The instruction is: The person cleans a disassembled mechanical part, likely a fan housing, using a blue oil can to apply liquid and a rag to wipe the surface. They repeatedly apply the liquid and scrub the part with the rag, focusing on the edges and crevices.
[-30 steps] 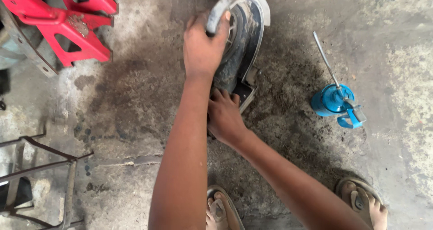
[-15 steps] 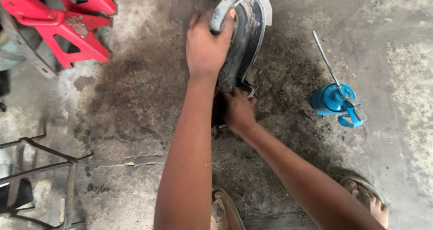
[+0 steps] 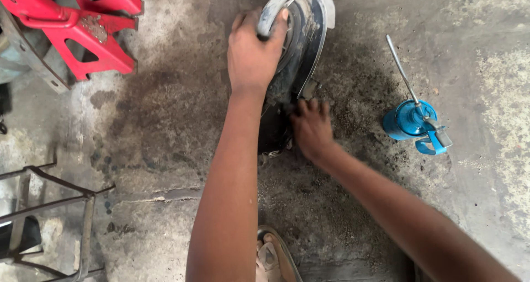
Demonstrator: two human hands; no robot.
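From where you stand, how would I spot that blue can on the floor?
Start at the dark oily patch on the concrete floor, where the left hand grips the dirty grey machine part. Look to the right of it, past the right hand: the oil can stands alone there. It is the only bright blue thing, with a long thin metal spout.

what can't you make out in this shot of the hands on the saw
Head view only:
- Top of the saw: cut off by the upper edge.
- Saw handle: wrapped by the left hand, so its shape is hidden.
- Right hand fingertips: blurred, and whether they pinch a part at the saw's base cannot be told.
- Red stand: cut off by the top left corner.
- Blue oil can: its fill level cannot be seen.
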